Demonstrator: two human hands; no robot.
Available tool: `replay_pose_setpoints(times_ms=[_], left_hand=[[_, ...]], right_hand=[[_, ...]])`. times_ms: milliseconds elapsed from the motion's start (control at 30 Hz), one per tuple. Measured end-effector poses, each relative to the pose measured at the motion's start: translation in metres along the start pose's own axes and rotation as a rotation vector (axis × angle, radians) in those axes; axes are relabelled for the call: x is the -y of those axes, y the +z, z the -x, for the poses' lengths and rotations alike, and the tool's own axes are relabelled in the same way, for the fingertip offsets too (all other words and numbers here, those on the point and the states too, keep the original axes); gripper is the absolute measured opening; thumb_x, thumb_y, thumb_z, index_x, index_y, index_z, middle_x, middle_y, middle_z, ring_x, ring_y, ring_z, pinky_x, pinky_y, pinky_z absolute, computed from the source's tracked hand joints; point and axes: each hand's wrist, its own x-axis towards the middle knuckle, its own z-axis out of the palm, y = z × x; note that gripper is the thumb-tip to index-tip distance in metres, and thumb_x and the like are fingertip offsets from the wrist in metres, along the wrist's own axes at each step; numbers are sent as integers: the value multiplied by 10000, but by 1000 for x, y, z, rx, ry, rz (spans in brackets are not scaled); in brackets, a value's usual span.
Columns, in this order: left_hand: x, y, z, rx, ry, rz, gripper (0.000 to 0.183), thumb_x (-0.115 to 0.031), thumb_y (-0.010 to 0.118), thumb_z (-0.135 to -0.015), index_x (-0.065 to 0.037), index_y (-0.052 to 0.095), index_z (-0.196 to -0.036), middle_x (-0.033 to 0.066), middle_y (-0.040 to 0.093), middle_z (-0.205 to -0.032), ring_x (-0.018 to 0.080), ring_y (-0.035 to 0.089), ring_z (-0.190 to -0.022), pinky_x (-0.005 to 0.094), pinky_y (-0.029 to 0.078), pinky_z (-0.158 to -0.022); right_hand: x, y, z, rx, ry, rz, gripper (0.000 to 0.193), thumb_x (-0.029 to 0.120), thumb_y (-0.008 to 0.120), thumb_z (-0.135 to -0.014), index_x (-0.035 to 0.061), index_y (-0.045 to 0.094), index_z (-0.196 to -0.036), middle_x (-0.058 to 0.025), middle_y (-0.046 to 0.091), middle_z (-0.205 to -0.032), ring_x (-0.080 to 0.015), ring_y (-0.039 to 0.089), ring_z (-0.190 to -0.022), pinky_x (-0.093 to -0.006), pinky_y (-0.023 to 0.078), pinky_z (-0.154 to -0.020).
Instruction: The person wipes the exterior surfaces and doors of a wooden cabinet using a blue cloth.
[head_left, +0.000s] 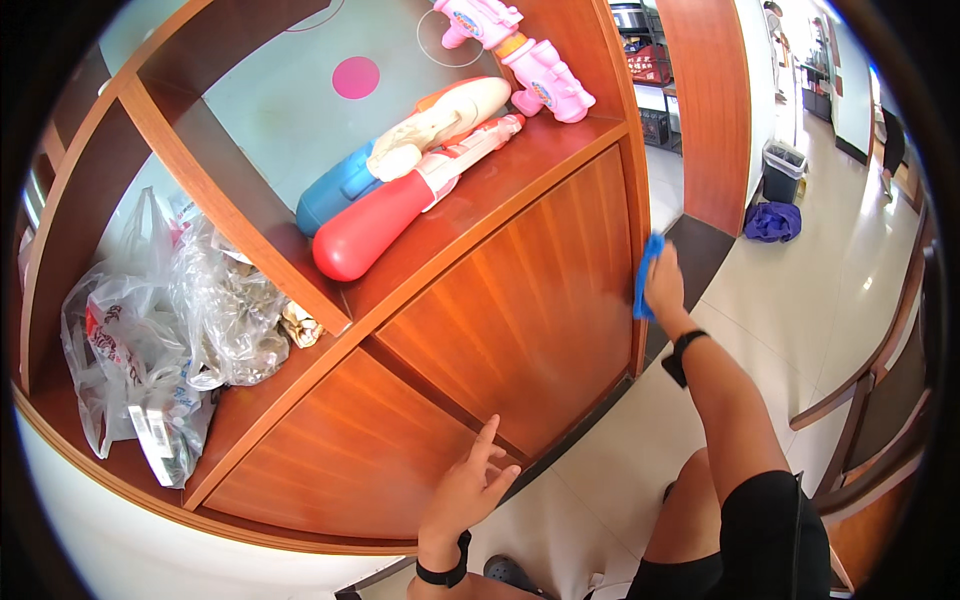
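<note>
My right hand (666, 284) presses a blue cloth (648, 278) against the right side edge of a reddish-brown wooden cabinet (520, 310). Its fingers are closed over the cloth. Lower down, my left hand (470, 490) is held in front of the cabinet's lower doors with its fingers apart and nothing in them. Whether a fingertip touches the wood I cannot tell. Dark bands circle both wrists.
On the cabinet shelf lie a red water gun (370, 225), a blue and cream one (345, 185) and a pink toy gun (545, 80). Clear plastic bags (150, 330) fill the left compartment. A wooden chair (880, 400), a bin (783, 172) and a purple bag (772, 222) stand rightward.
</note>
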Motion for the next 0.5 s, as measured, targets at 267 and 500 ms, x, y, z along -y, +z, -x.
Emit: replay_pose_setpoints(times_ms=[267,500], left_hand=[[-1,-1,4,-49,68,-23,655,-266,662,-949,-83,391,-1516,176,676,-1121,283,701,-908,366,546,-779],[31,18,-6,267,78,494,482,-360,443,-1084,-15,506,-1415,142,606,-1328,244,607,-1192,365,479,-1006]], right_hand=[[78,-71,89,771,680,-1271,332,353,440,-1072,80,538,-1235,-92,647,-1126,-236,665,-982,-402,559,-885],[183,-148,135,1137,1381,-1677,436,346,442,-1070,23,571,-1335,-157,638,-1295,-297,622,-1166,-471,476,-1063]])
